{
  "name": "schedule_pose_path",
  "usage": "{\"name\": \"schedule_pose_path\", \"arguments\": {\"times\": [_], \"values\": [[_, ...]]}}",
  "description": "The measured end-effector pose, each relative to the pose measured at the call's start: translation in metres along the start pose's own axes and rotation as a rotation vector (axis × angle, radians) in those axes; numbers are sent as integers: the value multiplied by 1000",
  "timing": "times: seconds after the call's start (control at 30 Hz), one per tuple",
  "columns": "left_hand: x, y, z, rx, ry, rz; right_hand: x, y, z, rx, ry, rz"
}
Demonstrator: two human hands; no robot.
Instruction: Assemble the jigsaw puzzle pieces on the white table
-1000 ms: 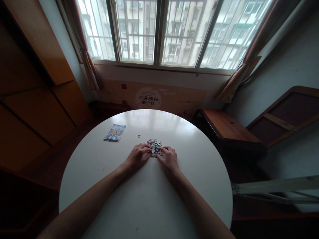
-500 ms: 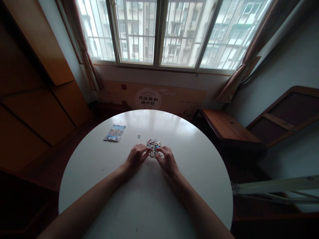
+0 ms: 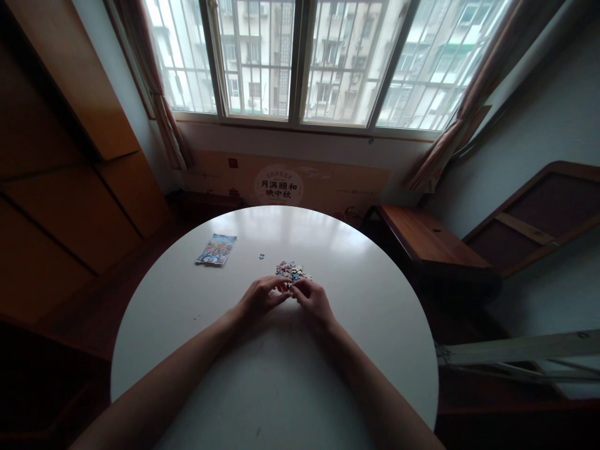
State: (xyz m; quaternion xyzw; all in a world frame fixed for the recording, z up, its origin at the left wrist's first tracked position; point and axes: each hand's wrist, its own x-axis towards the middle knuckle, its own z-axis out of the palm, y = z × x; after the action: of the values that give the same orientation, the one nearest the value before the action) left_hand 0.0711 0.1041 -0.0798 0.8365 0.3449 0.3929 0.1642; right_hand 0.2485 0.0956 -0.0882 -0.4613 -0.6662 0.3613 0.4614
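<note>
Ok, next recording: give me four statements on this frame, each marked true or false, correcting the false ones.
1. The left hand and right hand are at the near side of the puzzle pile. True.
2. The printed packet lies right of the pile. False: it lies left of it.
3. A small puzzle bit sits apart from the pile. True.
4. The white table is square. False: its edge is rounded.

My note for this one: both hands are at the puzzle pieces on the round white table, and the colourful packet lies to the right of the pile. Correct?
Not quite: the colourful packet lies to the left of the puzzle pieces, as the head view shows. The rest stands.
</note>
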Motion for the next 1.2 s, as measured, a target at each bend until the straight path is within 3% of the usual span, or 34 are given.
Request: {"name": "schedule_pose_path", "arguments": {"times": [0.17,0.77,1.2], "values": [[0,-1,1,-6,-20,8,3,2,-1,130,4,38],[0,-3,-1,43,-38,34,3,2,-1,168,-43,35],[-2,-3,0,-23,30,-35,3,8,0,149,-5,40]]}}
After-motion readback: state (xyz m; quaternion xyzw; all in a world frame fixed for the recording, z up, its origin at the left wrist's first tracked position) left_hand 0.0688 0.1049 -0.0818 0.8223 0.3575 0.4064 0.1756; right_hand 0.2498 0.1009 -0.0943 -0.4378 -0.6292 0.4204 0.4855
